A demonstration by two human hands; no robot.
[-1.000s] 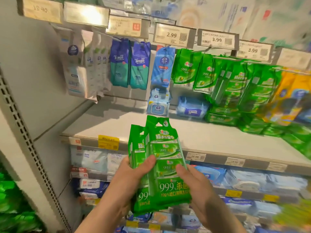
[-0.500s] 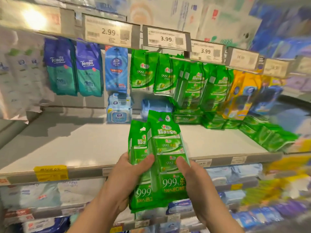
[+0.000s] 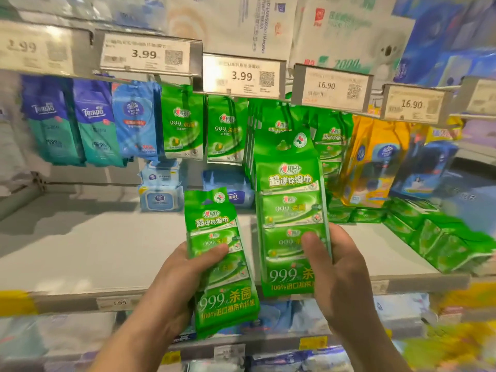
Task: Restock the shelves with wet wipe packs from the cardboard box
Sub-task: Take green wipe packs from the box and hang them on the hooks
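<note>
Green wet wipe packs, one per hand — my left hand (image 3: 171, 280) grips the lower pack (image 3: 220, 264), my right hand (image 3: 341, 269) the taller pack (image 3: 290, 210), both held before the shelf (image 3: 80, 253) — hands apart.

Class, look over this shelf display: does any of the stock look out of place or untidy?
Yes. On the right of the shelf, green wipe packs lie tumbled in a slanting heap rather than hanging from pegs like the green packs above. The blue Tempo pack lies upside down.
</note>
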